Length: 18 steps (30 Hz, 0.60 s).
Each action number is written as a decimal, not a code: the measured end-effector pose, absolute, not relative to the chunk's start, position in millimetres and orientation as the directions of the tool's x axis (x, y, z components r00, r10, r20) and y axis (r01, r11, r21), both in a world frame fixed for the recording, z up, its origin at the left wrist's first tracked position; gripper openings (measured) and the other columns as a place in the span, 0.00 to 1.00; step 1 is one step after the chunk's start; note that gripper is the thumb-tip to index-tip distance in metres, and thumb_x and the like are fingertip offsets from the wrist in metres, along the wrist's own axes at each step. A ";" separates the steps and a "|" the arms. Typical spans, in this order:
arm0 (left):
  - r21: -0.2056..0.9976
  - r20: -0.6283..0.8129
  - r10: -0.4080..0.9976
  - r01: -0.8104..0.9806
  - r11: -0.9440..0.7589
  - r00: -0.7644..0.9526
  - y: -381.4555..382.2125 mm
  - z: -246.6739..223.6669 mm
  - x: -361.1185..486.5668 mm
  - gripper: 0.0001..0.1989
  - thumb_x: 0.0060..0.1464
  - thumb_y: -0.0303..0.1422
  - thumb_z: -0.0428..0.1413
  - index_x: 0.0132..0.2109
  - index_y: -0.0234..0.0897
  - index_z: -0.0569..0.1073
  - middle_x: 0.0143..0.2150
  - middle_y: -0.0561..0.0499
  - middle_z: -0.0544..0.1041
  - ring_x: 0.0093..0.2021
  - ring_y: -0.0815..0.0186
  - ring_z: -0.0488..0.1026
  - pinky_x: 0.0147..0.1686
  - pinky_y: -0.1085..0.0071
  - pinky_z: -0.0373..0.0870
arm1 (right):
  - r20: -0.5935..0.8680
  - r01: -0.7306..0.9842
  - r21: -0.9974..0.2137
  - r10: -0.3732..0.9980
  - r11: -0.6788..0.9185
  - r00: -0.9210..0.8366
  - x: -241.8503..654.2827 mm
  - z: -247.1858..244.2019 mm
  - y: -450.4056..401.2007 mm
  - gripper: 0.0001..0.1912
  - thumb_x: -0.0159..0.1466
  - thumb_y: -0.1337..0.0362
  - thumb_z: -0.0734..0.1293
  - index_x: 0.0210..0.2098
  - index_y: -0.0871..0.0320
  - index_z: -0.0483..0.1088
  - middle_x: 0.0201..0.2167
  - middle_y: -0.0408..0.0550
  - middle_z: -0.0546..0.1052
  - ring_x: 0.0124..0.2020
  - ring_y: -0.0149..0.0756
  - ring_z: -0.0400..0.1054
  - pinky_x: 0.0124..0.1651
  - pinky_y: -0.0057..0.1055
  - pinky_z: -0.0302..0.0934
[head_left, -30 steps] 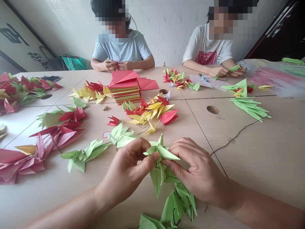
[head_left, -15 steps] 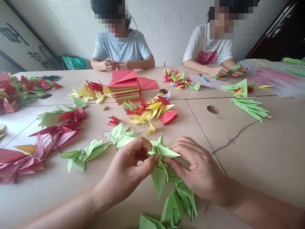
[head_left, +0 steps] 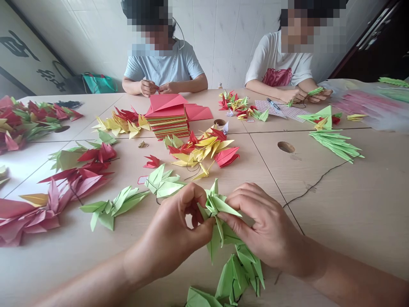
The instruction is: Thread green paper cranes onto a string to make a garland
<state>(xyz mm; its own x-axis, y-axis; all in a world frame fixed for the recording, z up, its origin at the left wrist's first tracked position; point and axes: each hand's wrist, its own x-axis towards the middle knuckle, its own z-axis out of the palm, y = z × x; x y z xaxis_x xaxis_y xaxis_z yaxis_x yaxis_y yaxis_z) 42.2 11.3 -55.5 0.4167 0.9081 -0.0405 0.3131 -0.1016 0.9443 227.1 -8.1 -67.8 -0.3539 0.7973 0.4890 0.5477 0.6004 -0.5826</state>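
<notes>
A folded green paper piece (head_left: pixel 220 204) is pinched between my two hands at the centre of the view. My left hand (head_left: pixel 175 226) grips its left side with thumb and fingers. From the right, my right hand (head_left: pixel 262 221) holds the same piece, thumb below and fingers above. More folded green pieces on a dark cord (head_left: pixel 234 275) hang down and lie below my hands. Beyond my left hand, green folded pieces (head_left: pixel 162 182) rest on the table, with another green cluster (head_left: pixel 113 207) further left. A dark cord (head_left: pixel 322 177) runs from my right hand's far side to a green bundle (head_left: pixel 335 144).
Across the table (head_left: pixel 367 213) sit a person in light blue (head_left: pixel 169 64) and a person in white (head_left: pixel 265 59), both handling small paper pieces. Between us are a paper stack (head_left: pixel 168 123), red and yellow folded pieces (head_left: pixel 201 149) and a round table hole (head_left: pixel 286 147). Pink pieces (head_left: pixel 54 204) lie left.
The green piece has tilted slightly between my fingers. My left thumb has shifted a little to the right and down, and a gap now shows between thumb and fingers.
</notes>
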 end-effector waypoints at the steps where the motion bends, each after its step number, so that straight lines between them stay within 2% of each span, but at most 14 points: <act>1: 0.943 -0.036 0.909 0.316 -0.106 0.414 11.1 -55.4 42.1 0.10 0.48 0.22 0.55 0.32 0.40 0.62 0.26 0.60 0.66 0.26 0.73 0.64 0.26 0.77 0.62 | 0.499 0.544 -0.579 0.792 0.607 -0.353 227.1 -68.3 -8.0 0.08 0.66 0.71 0.64 0.29 0.60 0.67 0.26 0.48 0.72 0.31 0.37 0.63 0.36 0.34 0.58; 10: 0.963 -0.055 0.902 0.263 -0.066 0.427 11.7 -56.7 39.6 0.11 0.50 0.22 0.56 0.34 0.41 0.62 0.28 0.60 0.66 0.27 0.74 0.65 0.27 0.77 0.63 | 0.524 0.541 -0.563 0.776 0.625 -0.351 227.6 -69.8 -6.5 0.09 0.66 0.71 0.64 0.28 0.63 0.69 0.26 0.49 0.72 0.31 0.36 0.62 0.36 0.34 0.57; 14: 0.979 -0.052 0.886 0.197 -0.045 0.460 13.3 -58.7 37.9 0.09 0.54 0.25 0.57 0.35 0.41 0.62 0.30 0.60 0.66 0.29 0.74 0.65 0.30 0.77 0.64 | 0.500 0.538 -0.592 0.797 0.600 -0.339 227.9 -68.1 -7.2 0.09 0.66 0.71 0.64 0.28 0.63 0.70 0.25 0.48 0.71 0.31 0.36 0.62 0.36 0.33 0.57; 18: 0.974 -0.061 0.871 0.220 -0.054 0.487 13.8 -60.3 37.5 0.09 0.54 0.25 0.56 0.35 0.41 0.63 0.30 0.60 0.66 0.29 0.74 0.65 0.29 0.77 0.64 | 0.466 0.506 -0.639 0.815 0.579 -0.345 228.2 -64.9 -7.8 0.07 0.63 0.71 0.65 0.28 0.62 0.68 0.25 0.46 0.70 0.30 0.35 0.62 0.37 0.33 0.57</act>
